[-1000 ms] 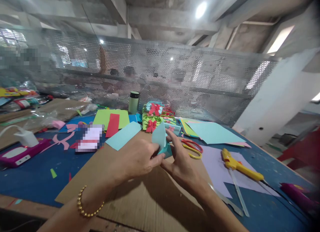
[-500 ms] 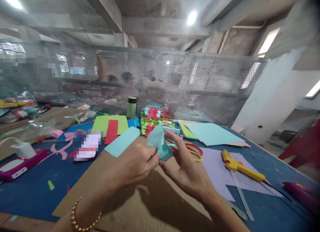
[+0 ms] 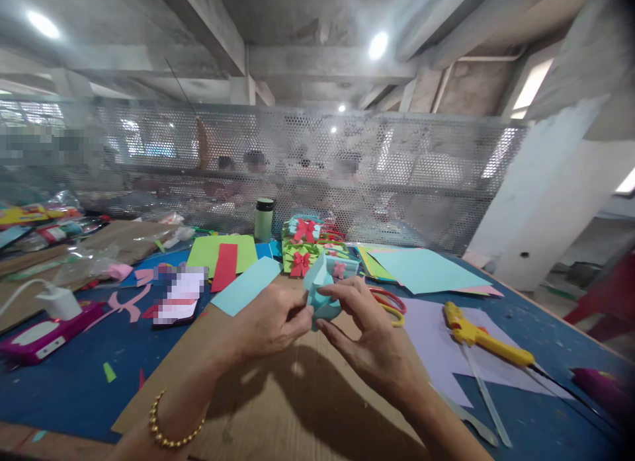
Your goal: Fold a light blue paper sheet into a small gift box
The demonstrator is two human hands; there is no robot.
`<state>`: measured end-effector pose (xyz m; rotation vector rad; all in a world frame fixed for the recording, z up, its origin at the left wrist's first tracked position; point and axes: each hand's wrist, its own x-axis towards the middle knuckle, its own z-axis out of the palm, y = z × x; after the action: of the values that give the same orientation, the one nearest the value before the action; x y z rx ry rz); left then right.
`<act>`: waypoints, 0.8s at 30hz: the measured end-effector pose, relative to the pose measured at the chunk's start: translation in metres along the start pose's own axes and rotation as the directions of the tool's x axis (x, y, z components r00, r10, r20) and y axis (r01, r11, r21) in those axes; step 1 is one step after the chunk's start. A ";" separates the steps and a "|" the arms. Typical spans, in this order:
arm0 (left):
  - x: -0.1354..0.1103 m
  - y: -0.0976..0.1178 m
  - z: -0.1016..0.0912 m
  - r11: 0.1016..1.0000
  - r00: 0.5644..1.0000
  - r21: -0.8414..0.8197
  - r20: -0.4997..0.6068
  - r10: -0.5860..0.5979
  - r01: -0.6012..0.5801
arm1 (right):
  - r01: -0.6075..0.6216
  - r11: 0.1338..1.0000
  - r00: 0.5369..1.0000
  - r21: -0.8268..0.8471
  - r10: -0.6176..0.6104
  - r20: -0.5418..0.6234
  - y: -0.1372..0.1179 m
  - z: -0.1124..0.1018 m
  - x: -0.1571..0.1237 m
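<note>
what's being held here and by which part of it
A folded light-blue paper piece. The left hand pinches its lower left edge; the right hand is at its right side, but whether it grips there cannot be told.

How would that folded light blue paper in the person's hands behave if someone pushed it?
The folded light blue paper is probably very light, since its edges look thin. A push would likely bend or crease it, as it shows folds. Yet it seems fairly stiff: its upper flap stands above the left hand without drooping.
</note>
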<state>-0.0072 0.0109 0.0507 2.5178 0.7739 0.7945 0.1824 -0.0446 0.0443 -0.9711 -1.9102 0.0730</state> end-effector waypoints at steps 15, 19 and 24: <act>0.002 0.003 0.004 0.999 0.999 -0.018 -0.017 0.039 -0.039 | 0.035 0.997 0.999 -0.066 -0.035 0.009 0.010 0.005 -0.001; 0.001 0.000 0.006 0.998 1.000 -0.064 -0.014 0.006 -0.007 | 0.030 0.995 1.000 -0.091 -0.029 0.012 0.006 0.003 0.000; 0.001 0.003 0.000 0.990 1.000 -0.143 0.018 0.005 -0.002 | 0.001 0.994 1.000 -0.113 0.002 0.026 -0.005 -0.002 0.000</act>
<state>-0.0053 0.0093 0.0525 2.3960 0.6817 0.7981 0.1813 -0.0485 0.0479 -1.0500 -1.9552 -0.0225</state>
